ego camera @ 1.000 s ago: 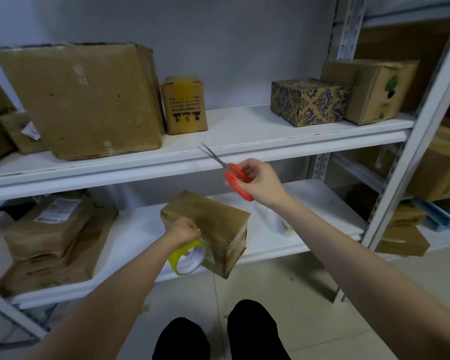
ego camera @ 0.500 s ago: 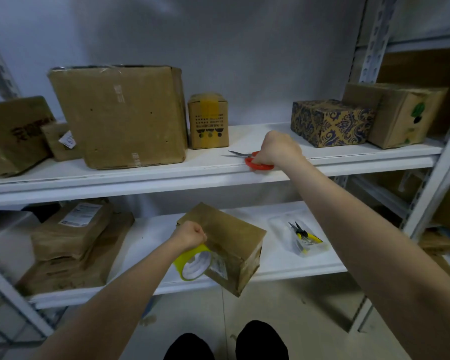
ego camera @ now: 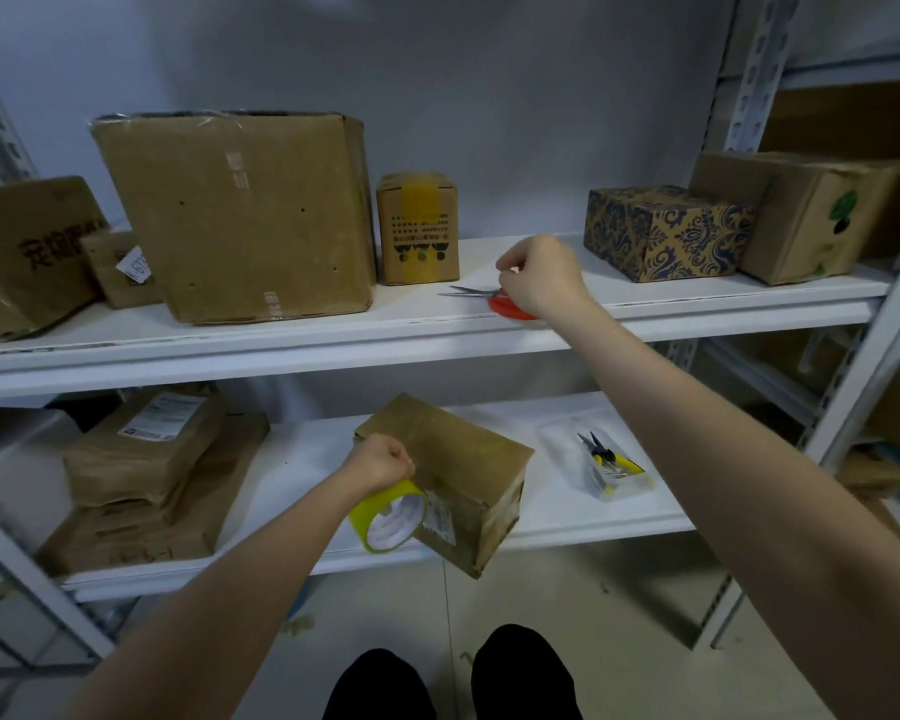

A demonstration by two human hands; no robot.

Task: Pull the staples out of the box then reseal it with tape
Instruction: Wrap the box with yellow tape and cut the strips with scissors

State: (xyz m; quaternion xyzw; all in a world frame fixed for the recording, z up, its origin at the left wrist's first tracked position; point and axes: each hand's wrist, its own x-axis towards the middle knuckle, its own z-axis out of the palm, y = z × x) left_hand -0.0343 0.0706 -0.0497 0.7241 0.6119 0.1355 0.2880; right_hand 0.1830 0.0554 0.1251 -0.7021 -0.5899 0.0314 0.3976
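Observation:
A small brown cardboard box [ego camera: 458, 459] wrapped in clear tape sits tilted at the front edge of the lower shelf [ego camera: 567, 517]. My left hand [ego camera: 380, 464] grips a yellow roll of tape [ego camera: 385, 519] held against the box's left side. My right hand [ego camera: 539, 278] hovers over the upper shelf [ego camera: 333, 335], its fingers loosely curled just above red-handled scissors [ego camera: 492, 299]. The scissors lie flat on that shelf, blades pointing left, their handles partly hidden under my wrist.
A clear tray holding yellow-handled pliers [ego camera: 606, 459] lies on the lower shelf right of the box. Brown parcels [ego camera: 141, 459] are stacked at lower left. On the upper shelf stand a large carton [ego camera: 240, 215], a small box [ego camera: 418, 228] and a patterned box [ego camera: 663, 231].
My right hand carried the scissors up from above the box to the upper shelf, laid them down and lifted its fingers off them. The left hand stayed on the tape roll.

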